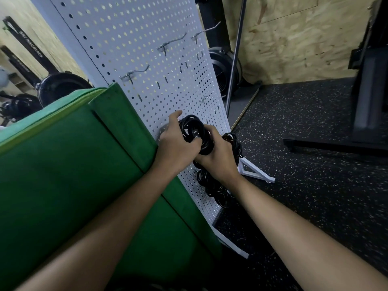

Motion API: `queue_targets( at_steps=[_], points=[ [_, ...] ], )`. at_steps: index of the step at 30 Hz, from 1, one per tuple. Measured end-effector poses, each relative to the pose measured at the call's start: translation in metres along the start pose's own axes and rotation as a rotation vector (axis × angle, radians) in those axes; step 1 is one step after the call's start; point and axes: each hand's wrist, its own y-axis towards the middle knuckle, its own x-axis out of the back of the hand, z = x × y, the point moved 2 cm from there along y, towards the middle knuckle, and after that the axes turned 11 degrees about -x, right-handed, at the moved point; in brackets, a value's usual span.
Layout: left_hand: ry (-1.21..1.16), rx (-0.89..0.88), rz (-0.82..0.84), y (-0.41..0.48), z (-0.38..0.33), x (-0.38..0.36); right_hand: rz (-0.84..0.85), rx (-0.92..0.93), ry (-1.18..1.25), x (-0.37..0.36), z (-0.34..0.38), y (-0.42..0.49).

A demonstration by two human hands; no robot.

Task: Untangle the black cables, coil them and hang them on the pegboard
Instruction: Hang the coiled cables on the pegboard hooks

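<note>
A white pegboard (134, 49) stands on white feet, with several metal hooks on it. Both my hands hold one black coiled cable (192, 129) against the board's lower part. My left hand (176, 143) grips the coil from the left, with the forefinger stretched toward the board. My right hand (218, 156) grips it from the right and below. Two more black coils hang on the board: one (234, 143) just right of my right hand, another (214, 190) below my right wrist.
A green padded mat (63, 164) leans against the board's left side. Several hooks, such as the hook (211, 98) above the coil, hold nothing. Black speckled rubber floor (315, 185) lies to the right, with a black stand base (336, 143) and exercise machines behind.
</note>
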Motion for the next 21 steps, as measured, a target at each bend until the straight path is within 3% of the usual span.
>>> queue_targets(
  at_steps=[5, 11, 16, 21],
  points=[
    [0.024, -0.014, 0.003, 0.000, 0.000, 0.000, 0.005, -0.024, 0.032, -0.007, -0.001, -0.002],
    [-0.031, 0.013, -0.075, 0.001, 0.001, 0.002, -0.034, 0.025, -0.175, -0.008, 0.009, 0.008],
    [-0.049, 0.025, -0.116, 0.004, 0.001, 0.000, 0.058, -0.054, -0.241, -0.015, 0.003, 0.019],
    [0.028, -0.053, -0.109, 0.003, -0.001, -0.002, 0.173, -0.022, -0.233, -0.017, 0.000, 0.031]
  ],
)
